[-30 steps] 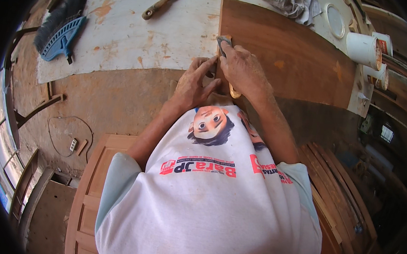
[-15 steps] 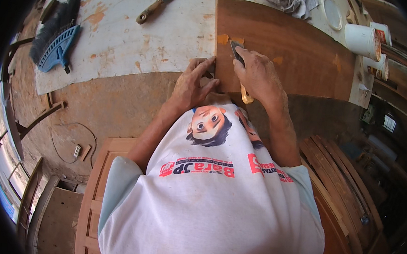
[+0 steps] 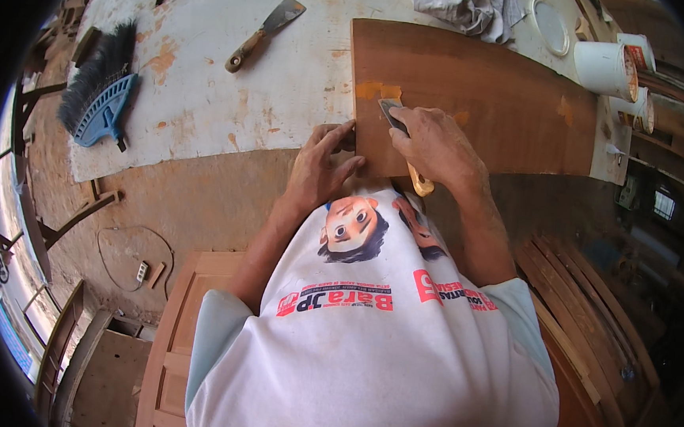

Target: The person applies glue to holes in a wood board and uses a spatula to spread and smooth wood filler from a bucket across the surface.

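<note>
A reddish-brown wooden board (image 3: 494, 81) lies on the worktable, with orange filler patches (image 3: 378, 91) near its left edge and another towards its right end. In my right hand (image 3: 438, 145) is a putty knife (image 3: 421, 183), fingers wrapped round its handle. Its blade lies on the board just below the filler patch at the left; the handle's pale wooden end sticks out under my palm. My left hand (image 3: 323, 165) grips the board's near left corner, fingers at the side edge and thumb by the front. Part of those fingertips is hidden.
On the white, stained tabletop (image 3: 287, 91) lie a wider scraper (image 3: 263, 36), a blue-and-black brush head (image 3: 99, 109) and a crumpled cloth (image 3: 471, 8). White tubs (image 3: 602, 69) and a round lid (image 3: 551, 26) stand at the right. A panelled door (image 3: 182, 345) and planks (image 3: 565, 316) are below.
The whole view has shifted, so the table and board sit lower in the picture. My right hand has moved the putty knife slightly along the filler. My left hand stays at the corner.
</note>
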`<state>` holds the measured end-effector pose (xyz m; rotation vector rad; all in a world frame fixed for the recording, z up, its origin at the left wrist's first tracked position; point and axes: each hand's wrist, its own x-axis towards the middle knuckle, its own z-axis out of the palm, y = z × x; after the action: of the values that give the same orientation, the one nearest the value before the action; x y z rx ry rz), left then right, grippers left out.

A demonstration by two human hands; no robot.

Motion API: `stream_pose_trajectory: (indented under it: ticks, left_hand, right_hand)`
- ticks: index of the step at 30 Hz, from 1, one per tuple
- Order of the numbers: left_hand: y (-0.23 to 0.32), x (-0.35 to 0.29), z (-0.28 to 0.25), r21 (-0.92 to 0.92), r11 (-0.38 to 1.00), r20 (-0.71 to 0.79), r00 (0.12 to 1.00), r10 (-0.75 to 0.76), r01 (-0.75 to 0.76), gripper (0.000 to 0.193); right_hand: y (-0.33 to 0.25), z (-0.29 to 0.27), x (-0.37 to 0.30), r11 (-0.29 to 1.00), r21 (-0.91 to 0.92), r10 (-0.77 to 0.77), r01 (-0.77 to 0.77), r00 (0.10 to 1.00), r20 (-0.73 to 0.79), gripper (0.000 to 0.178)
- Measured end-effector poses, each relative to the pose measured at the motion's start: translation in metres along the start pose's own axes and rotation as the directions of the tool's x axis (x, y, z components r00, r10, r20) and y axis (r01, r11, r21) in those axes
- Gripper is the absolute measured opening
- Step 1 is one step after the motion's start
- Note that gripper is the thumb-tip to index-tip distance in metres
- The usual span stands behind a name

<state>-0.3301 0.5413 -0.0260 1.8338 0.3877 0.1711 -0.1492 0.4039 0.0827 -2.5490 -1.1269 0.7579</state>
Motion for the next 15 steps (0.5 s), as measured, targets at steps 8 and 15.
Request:
stream_pose_trajectory:
  ticks: [8, 15]
  left_hand:
    - [0.013, 0.000, 0.000, -0.106, 0.992, 0.002, 0.998, -0.071, 0.070, 0.067]
    - [0.016, -0.002, 0.000, -0.092, 0.990, -0.010, 0.994, -0.106, 0.105, 0.068]
  right_hand:
    - [0.017, -0.012, 0.083, 0.997, 0.024, -0.066, 0.072, 0.978, -0.198, 0.026]
    - [0.014, -0.019, 0.096, 0.996, -0.059, -0.068, 0.062, 0.992, -0.105, 0.025]
